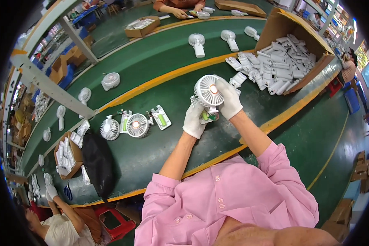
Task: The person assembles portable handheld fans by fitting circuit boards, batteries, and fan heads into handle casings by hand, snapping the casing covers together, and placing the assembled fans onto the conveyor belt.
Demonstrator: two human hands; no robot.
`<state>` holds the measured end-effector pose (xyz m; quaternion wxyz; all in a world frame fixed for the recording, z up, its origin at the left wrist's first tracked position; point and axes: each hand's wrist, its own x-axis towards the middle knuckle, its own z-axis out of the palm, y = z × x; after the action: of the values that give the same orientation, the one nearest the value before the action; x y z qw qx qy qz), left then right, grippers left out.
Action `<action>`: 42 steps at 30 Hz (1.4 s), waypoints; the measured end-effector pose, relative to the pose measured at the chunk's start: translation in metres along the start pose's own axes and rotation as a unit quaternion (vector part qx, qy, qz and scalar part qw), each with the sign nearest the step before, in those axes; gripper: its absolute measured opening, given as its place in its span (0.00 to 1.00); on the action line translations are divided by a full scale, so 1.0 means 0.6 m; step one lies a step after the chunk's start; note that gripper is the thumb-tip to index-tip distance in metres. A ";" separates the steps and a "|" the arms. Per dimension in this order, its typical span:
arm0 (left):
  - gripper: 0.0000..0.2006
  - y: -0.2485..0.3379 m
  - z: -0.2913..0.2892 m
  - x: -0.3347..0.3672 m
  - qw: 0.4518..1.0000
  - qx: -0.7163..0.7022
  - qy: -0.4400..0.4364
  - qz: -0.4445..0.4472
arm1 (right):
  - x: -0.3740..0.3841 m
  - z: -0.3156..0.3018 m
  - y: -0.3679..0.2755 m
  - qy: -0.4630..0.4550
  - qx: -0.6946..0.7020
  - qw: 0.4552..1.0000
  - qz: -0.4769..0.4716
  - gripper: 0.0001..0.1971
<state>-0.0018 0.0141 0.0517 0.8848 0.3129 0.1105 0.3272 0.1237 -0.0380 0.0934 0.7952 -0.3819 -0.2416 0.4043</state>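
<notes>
A white handheld fan with a round grille is held up between my two gloved hands over the green bench. My left hand is closed round its lower part, where an open handle shows a green battery. The fingers of my right hand press against the right side of the fan head. To the left on the bench lie two more fan heads, one with an orange centre and one plain. Beside them rests an opened handle half with a green battery in it.
A tipped cardboard box spills white handle shells onto the bench at right. Finished-looking fans lie along the green conveyor beyond. A black bag and a small box of white parts stand at left, near a co-worker's gloved hand.
</notes>
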 end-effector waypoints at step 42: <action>0.22 -0.014 -0.036 -0.024 0.924 0.357 0.124 0.055 | -0.080 0.017 0.019 -0.047 -0.627 0.778 -0.007 0.16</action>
<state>-0.0172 0.0103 0.0298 0.6746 0.5701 0.3118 0.3503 0.0849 -0.0693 0.0866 0.3702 -0.7748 -0.4814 0.1755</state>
